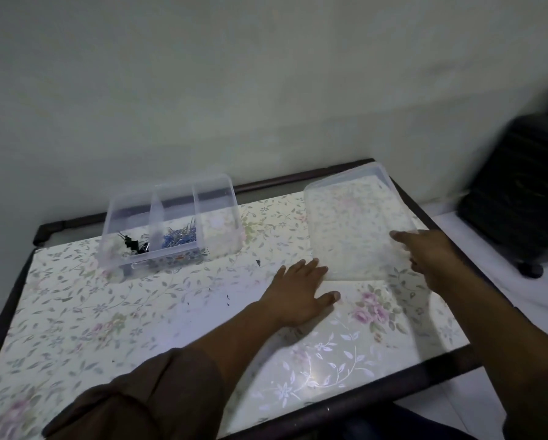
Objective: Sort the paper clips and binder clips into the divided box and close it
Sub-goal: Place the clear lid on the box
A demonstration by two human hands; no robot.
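A clear divided box [222,198] stands open at the back left of the table. Its left compartment holds black binder clips [132,246]; the middle one holds blue and silver paper clips [180,238]; the right one looks empty. The clear lid [355,217] lies flat at the back right. My left hand [301,290] rests flat on the table, fingertips at the lid's near left corner. My right hand [428,252] lies over the lid's right edge, index finger stretched out across it. The frame is blurred.
The table [107,312] has a floral cover and a dark frame. Its far edge sits against a pale wall. A dark wheeled object [520,192] stands on the floor to the right.
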